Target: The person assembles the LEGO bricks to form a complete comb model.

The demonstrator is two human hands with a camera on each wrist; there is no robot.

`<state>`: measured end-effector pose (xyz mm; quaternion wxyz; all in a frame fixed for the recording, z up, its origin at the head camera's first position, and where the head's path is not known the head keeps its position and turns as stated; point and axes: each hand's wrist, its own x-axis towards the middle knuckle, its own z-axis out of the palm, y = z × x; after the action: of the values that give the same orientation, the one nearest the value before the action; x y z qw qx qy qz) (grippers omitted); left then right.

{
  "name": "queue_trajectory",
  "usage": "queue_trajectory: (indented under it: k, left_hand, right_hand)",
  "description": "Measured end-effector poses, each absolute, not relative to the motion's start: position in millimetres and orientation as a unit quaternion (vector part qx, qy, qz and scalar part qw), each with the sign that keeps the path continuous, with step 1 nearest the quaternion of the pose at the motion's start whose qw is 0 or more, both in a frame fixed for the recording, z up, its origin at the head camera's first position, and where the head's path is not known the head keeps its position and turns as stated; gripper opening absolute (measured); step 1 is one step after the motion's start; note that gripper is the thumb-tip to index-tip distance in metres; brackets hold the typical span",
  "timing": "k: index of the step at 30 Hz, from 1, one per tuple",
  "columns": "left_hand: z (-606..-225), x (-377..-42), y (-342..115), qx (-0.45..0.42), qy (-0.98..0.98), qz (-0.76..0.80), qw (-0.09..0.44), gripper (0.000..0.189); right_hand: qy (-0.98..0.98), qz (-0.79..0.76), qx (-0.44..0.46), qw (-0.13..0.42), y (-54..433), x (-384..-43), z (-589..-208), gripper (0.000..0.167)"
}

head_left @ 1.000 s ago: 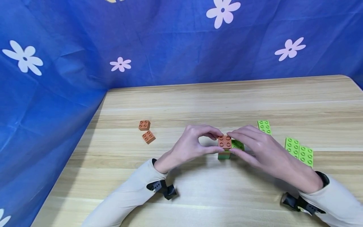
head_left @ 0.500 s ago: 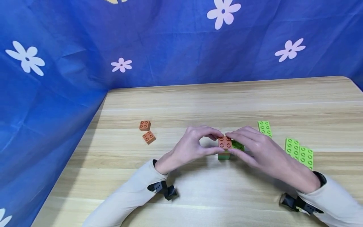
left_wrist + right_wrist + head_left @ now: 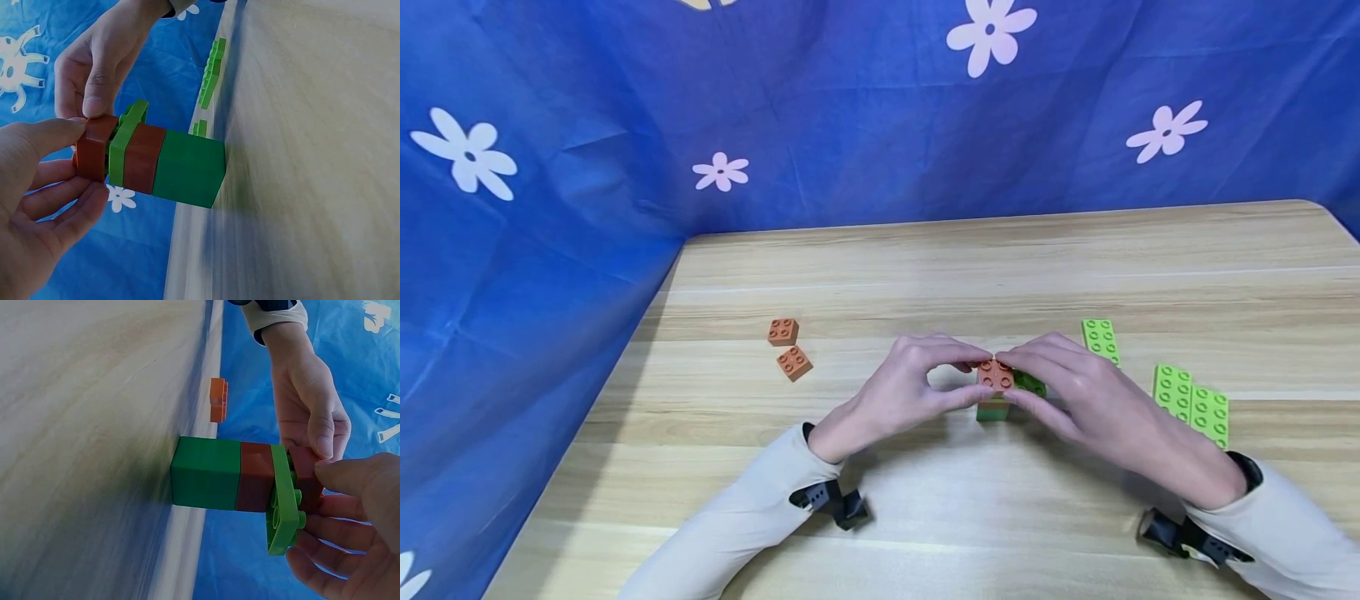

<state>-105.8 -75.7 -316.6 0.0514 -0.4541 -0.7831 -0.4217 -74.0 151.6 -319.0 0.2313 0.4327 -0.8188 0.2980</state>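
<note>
A small stack stands on the table, its lower part clearest in the wrist views. At its base is a dark green block [image 3: 187, 169]. Above that come a reddish-brown brick [image 3: 144, 158] and a wider light green plate [image 3: 283, 506] that juts out to the right. On top sits another reddish-brown brick [image 3: 996, 375], with plate studs showing in a narrow gap beneath it. My left hand [image 3: 913, 383] pinches this top brick from the left, thumb in front and fingers behind. From the right, my right hand [image 3: 1086, 392] holds the same brick with thumb and fingertips.
Two loose reddish-brown bricks, one farther back [image 3: 783, 332] and one nearer [image 3: 793, 363], lie to the left. Light green plates lie on the right: one behind the right hand [image 3: 1101, 340] and a side-by-side pair [image 3: 1191, 406]. A blue flowered cloth [image 3: 850, 108] hangs behind the table.
Both hands stay at the top brick, with only tiny finger shifts. The left index finger now lies slightly straighter along the brick's back edge.
</note>
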Motion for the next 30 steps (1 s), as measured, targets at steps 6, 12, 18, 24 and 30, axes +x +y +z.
queue_trajectory:
  k: [6,12,18,24,30]
  left_hand:
    - [-316.3,-106.0,-74.3,-0.454,-0.785,-0.417,0.054,0.028]
    - [-314.9,-106.2,-73.7,-0.453,-0.79,-0.41,0.054,0.026]
    - [-315.2,-105.2,-74.3,-0.441,-0.791,-0.421,0.041,0.024]
    - [-315.2,-106.4,-75.1,-0.425,-0.793,-0.436,0.01,0.028]
    - [-317.4,-107.5,-75.8,-0.438,-0.79,-0.429,0.019,0.026]
  right_hand:
    - [-0.818,0.298,0.435,0.231,152.2,-74.7,-318.7,0.044]
    - [-0.82,0.3,0.432,0.225,153.4,-75.1,-319.7,0.047]
    - [-0.82,0.302,0.433,0.22,152.9,-75.5,-321.5,0.048]
    - [-0.819,0.309,0.431,0.217,151.4,-75.5,-322.6,0.048]
    - [-0.82,0.309,0.429,0.221,150.7,-74.6,-323.4,0.046]
